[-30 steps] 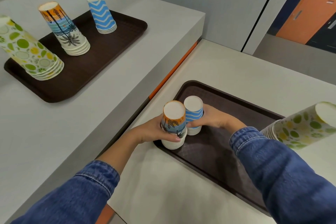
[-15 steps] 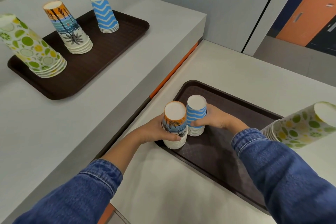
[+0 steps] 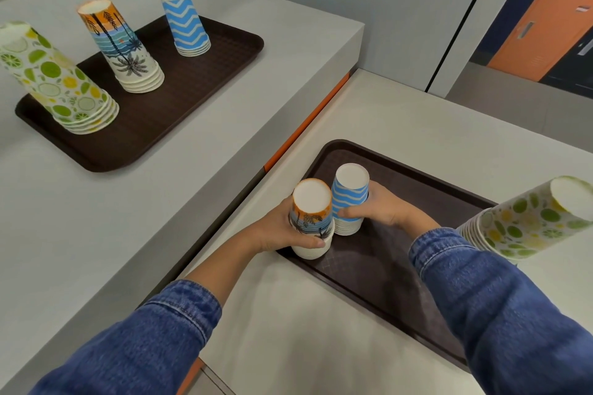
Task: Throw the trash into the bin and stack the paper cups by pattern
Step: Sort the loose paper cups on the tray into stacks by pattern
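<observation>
Palm stack (image 3: 310, 223) L, wave stack (image 3: 349, 200) R, in hands (image 3: 383, 209)

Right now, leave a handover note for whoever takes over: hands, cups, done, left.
Left hand grips the palm-tree stack at the near tray's left edge.
Right hand grips the blue wave stack beside it.
The lime stack stands at that tray's right end.
The far tray holds three more stacks: lime, palm-tree, blue.
Done: cups grouped by pattern.
Left: perhaps merging matching stacks; no trash or bin in view.
</observation>
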### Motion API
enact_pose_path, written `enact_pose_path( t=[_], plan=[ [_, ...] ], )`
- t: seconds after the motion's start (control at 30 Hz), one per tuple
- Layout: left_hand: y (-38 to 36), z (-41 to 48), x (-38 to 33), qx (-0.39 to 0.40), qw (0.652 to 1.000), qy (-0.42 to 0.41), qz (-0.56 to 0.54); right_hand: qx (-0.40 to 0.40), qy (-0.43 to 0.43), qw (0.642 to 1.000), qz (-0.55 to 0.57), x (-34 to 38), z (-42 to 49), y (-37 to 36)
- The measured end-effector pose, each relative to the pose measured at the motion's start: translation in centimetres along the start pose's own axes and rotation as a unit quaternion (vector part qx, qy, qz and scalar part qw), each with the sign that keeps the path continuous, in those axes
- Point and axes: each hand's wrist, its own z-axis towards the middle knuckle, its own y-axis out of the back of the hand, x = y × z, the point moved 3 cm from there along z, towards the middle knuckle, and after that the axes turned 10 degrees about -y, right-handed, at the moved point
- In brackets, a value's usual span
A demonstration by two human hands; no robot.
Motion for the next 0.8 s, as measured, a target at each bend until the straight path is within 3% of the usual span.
enact_pose_path(
  t=[0.8],
  plan=[
    [-0.56, 0.33, 0.16, -0.034, 0.999, -0.010, 0.006, -0.031, 0.009, 0.999, -0.007, -0.54, 0.01, 0.68]
  ],
)
